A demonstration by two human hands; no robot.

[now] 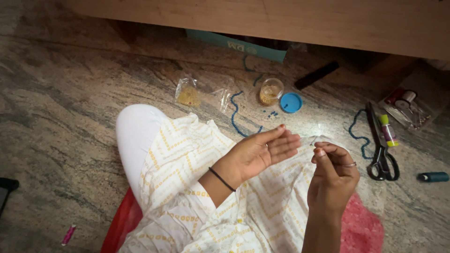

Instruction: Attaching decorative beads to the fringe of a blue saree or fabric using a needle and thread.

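Note:
My left hand (265, 149) is held flat over my lap, palm toward me, fingers straight and together, nothing visible in it. My right hand (333, 169) is just to its right, thumb and fingers pinched as if on something very thin; what it pinches is too small to see. A small clear plastic bag (315, 140) lies just behind the right fingertips. A blue beaded string (234, 115) lies on the stone floor beyond my knee.
A small open jar (271, 91) of gold beads and its blue lid (291, 102) stand ahead. Nearby are a bead packet (188, 93), black scissors (380, 152), a glue tube (388, 130), a blue thread spool (433, 176), another blue string (358, 133) and a pink cloth (361, 229).

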